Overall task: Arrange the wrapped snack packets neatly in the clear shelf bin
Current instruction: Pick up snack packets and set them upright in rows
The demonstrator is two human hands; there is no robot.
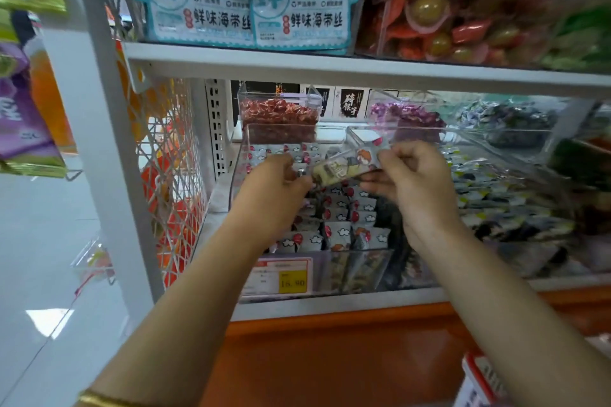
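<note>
both hands pinch one snack packet above clear bin: left hand at its left end, right hand at its right end.

Two hands hold one long snack packet up over a clear bin on a white shelf. The left hand pinches its left end and the right hand pinches its right end. Down in the bin, many small packets with red dots and white clouds lie in rows, and a price tag with a yellow patch sticks on the bin's front.
</note>
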